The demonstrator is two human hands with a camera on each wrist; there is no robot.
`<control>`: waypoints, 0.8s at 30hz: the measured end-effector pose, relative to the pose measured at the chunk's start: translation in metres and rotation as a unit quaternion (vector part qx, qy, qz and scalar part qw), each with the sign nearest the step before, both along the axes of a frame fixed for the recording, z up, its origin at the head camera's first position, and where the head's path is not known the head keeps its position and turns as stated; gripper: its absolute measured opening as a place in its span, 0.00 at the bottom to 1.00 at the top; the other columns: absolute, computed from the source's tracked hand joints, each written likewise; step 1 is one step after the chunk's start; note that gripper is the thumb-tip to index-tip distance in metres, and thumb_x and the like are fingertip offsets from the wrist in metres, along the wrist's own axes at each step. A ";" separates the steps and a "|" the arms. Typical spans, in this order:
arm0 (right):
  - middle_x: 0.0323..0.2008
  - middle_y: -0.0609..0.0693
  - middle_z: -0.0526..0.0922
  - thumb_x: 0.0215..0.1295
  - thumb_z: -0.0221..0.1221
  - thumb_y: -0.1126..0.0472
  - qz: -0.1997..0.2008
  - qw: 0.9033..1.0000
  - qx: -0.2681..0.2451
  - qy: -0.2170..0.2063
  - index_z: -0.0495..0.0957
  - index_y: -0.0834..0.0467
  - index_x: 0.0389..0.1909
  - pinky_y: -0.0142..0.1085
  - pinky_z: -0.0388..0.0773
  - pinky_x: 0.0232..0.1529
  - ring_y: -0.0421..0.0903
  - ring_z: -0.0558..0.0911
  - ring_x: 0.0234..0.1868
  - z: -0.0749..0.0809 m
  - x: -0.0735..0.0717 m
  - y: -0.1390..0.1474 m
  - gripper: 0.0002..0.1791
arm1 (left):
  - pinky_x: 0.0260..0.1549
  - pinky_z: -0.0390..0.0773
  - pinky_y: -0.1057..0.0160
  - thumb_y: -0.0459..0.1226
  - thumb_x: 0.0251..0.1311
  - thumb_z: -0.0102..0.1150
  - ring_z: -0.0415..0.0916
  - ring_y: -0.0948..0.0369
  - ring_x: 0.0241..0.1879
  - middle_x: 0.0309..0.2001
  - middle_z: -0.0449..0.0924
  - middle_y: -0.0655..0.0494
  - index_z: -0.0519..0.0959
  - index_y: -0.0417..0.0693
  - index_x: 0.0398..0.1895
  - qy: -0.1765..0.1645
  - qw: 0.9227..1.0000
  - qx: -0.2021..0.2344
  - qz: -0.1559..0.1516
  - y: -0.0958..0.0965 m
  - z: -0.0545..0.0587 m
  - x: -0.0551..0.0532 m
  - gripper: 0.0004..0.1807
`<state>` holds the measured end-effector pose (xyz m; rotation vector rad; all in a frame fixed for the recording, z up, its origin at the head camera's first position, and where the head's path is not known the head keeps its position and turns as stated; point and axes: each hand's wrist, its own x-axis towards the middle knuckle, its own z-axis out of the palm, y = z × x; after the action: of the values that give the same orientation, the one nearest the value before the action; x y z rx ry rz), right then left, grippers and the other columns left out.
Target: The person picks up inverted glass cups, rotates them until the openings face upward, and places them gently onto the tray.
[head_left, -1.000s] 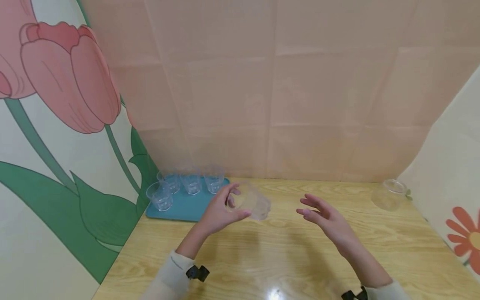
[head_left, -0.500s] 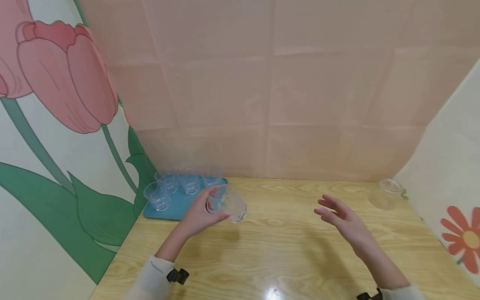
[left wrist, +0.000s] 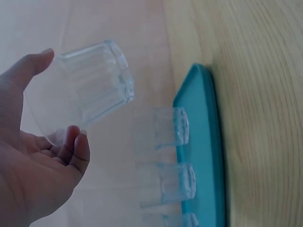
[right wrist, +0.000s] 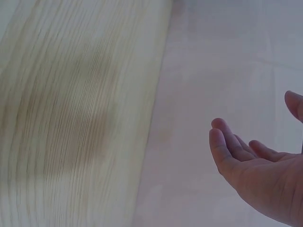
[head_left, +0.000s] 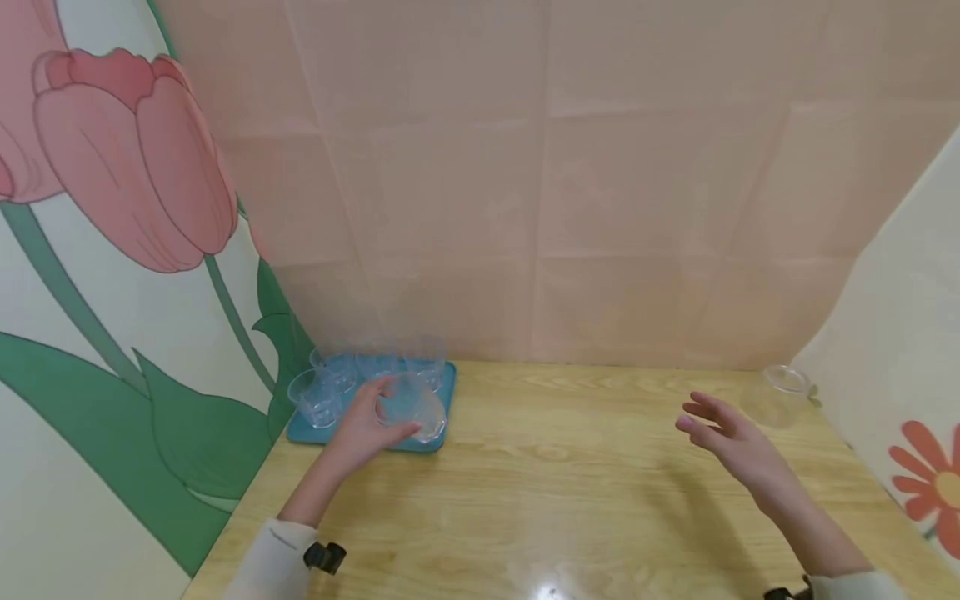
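A clear faceted cup (left wrist: 97,78) is held by its rim end between the thumb and fingers of my left hand (head_left: 365,429). In the head view this cup overlaps the front right part of a blue tray (head_left: 352,444); the left wrist view shows it raised above the tray, tilted. Several similar clear cups stand on the tray, among them one at the front left (head_left: 318,400) and one at the back right (head_left: 426,364). My right hand (head_left: 731,437) hovers over the right part of the table, fingers loosely bent, with nothing in it.
Another clear cup (head_left: 780,398) is at the table's back right corner. A pink cloth (head_left: 540,208) hangs behind the wooden table (head_left: 540,483). Printed panels with a tulip (head_left: 150,167) and an orange flower (head_left: 941,483) close off the two sides.
My left hand has carried the cup leftward, from beside the tray to over its right part. My right hand has drifted right, still holding nothing.
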<state>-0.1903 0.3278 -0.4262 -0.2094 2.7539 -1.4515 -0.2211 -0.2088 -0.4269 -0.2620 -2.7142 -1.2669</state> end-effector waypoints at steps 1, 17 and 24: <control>0.72 0.71 0.61 0.79 0.51 0.48 0.000 1.000 0.002 0.002 0.46 0.66 0.79 0.21 0.73 0.45 0.19 0.74 0.47 -0.001 -0.001 0.005 0.41 | 0.35 0.73 0.58 0.53 0.51 0.77 0.69 0.55 0.42 0.59 0.72 0.44 0.62 0.46 0.75 -0.001 1.000 -0.003 0.006 -0.003 0.000 -0.001 0.52; 0.72 0.78 0.56 0.79 0.48 0.42 -0.054 0.995 0.084 -0.018 0.39 0.70 0.79 0.52 0.79 0.48 0.23 0.76 0.43 -0.007 -0.025 0.075 0.47 | 0.46 0.78 0.45 0.54 0.50 0.77 0.74 0.45 0.50 0.61 0.72 0.38 0.62 0.41 0.75 -0.018 0.997 -0.040 0.068 -0.037 -0.019 -0.025 0.54; 0.71 0.81 0.53 0.78 0.48 0.41 -0.073 0.991 0.104 -0.029 0.37 0.73 0.77 0.42 0.78 0.44 0.69 0.75 0.59 -0.008 -0.032 0.096 0.49 | 0.56 0.74 0.38 0.53 0.51 0.76 0.70 0.39 0.60 0.63 0.69 0.36 0.60 0.39 0.75 -0.023 0.996 -0.044 0.077 -0.047 -0.026 -0.032 0.54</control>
<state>-0.2219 0.4233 -0.4347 0.0378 2.8983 -1.1616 -0.2532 -0.2559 -0.4531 -0.0305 -2.7716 -1.1263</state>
